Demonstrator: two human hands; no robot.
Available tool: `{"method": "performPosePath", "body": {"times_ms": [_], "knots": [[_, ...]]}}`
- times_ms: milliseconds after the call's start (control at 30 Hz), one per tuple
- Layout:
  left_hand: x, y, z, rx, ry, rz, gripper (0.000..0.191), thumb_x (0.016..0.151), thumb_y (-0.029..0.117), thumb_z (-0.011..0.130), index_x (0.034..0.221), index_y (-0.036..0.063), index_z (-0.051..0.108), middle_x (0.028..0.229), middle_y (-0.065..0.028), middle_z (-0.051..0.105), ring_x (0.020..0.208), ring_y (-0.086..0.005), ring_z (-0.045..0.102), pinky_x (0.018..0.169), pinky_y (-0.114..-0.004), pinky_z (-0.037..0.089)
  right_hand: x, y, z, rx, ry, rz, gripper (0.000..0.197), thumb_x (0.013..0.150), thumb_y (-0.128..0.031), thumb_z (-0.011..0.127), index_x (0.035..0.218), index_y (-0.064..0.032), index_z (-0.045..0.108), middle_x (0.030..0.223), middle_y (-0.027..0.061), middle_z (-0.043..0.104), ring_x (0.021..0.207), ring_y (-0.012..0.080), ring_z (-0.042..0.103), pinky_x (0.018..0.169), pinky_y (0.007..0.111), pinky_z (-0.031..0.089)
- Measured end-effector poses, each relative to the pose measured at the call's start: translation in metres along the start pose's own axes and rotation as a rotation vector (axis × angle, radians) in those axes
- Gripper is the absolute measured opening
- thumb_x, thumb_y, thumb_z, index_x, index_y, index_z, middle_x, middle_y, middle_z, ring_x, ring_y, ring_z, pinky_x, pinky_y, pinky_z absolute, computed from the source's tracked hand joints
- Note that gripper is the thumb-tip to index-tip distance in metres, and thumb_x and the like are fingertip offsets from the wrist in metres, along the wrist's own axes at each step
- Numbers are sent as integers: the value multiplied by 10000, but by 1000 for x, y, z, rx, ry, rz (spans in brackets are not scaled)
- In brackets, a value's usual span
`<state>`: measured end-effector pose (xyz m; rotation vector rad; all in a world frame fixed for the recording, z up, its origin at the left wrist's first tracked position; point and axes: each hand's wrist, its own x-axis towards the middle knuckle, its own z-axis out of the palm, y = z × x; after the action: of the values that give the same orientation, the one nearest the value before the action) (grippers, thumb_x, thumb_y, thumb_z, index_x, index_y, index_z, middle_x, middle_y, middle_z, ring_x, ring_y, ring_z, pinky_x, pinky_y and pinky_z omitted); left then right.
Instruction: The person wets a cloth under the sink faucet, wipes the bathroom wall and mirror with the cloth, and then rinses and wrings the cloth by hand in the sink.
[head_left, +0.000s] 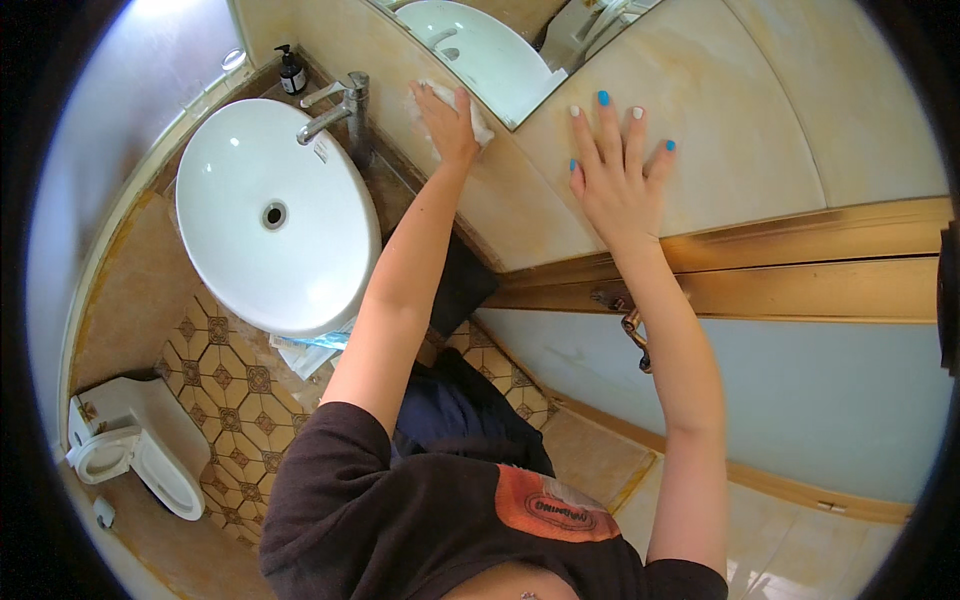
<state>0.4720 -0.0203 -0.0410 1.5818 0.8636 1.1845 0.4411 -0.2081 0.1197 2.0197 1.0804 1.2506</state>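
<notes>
My left hand presses a crumpled white cloth or tissue against the beige wall tiles, just beside the lower edge of a mirror. Much of the white wad is hidden beneath the palm and fingers. To the right of the mirror's corner, my right hand lies flat on the same tiled wall. Its fingers are spread, with blue and white nails, and it holds nothing. A chrome faucet stands left of my left hand, by the oval white basin.
A dark pump bottle stands in the corner behind the basin. Packets lie at the counter's front edge. A door with a bronze handle is below my right forearm. At lower left is a white toilet on the patterned floor.
</notes>
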Motion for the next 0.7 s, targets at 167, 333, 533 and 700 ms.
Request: {"method": "performPosePath", "body": {"times_ms": [167,333,533,700], "knots": [[-19,-3,5,-378,-29,-72,721,866,291,471,1347,-71,72,1400,-272,127,1300,-389,129,1055,-442,101,1,-1,-4,51,5,-8,581,754,-380,488,1307,-231,393,1411,23,291,1266,254,309,1006,538,160],[-100,23,6,-210,-92,-46,697,843,233,476,1351,-67,105,1421,-233,116,1318,-376,94,1060,-461,45,0,3,-3,33,-27,-36,544,763,-368,484,1290,-256,411,1385,24,333,1231,274,343,1001,569,135],[-206,40,9,-335,-122,-6,755,859,401,406,1365,-49,72,1443,-200,65,1335,-351,47,1051,-474,16,3,3,-7,48,-79,-39,543,768,-372,488,1294,-266,404,1398,5,309,1243,269,320,992,570,147],[-206,37,10,-290,-149,-3,769,864,432,382,1362,-54,56,1445,-196,55,1334,-352,60,1048,-479,13,1,2,-4,26,-76,-37,553,770,-374,481,1304,-258,392,1413,0,281,1267,267,286,986,549,172]]}}
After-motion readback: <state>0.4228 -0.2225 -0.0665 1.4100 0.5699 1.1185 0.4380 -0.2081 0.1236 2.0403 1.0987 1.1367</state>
